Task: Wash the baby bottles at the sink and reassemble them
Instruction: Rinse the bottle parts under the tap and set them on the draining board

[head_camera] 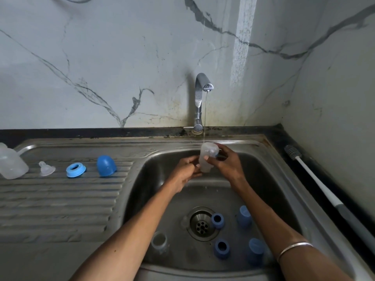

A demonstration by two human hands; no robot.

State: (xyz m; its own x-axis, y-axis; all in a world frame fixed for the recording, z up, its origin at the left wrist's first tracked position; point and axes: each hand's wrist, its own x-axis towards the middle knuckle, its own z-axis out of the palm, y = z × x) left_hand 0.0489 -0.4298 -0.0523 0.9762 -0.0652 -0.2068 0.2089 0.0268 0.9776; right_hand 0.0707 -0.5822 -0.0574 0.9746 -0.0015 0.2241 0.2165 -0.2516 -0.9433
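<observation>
Head view: two bare hands hold a clear bottle [208, 159] under a thin stream from the tap [199, 102], over the steel sink [154, 179]. The left hand [185, 173] curls its fingers around the bottle's lower end; the right hand [225, 161] grips its upper end. In the basin lie two blue rings [217, 220], two blue caps [244, 217] and another clear bottle [159, 241]. On the left drainboard [60, 199]: a bottle [11, 164], a teat [46, 168], a ring [75, 169], a cap [106, 165]. A brush [316, 183] lies to the right.

Drainboard, left of basin: bottle [11, 165], teat [46, 168], ring [75, 169], cap [106, 165] lying in a row.
Basin [162, 199]: rings, caps sitting around drain [202, 223].
Counter, right: brush [324, 191] lying.
</observation>
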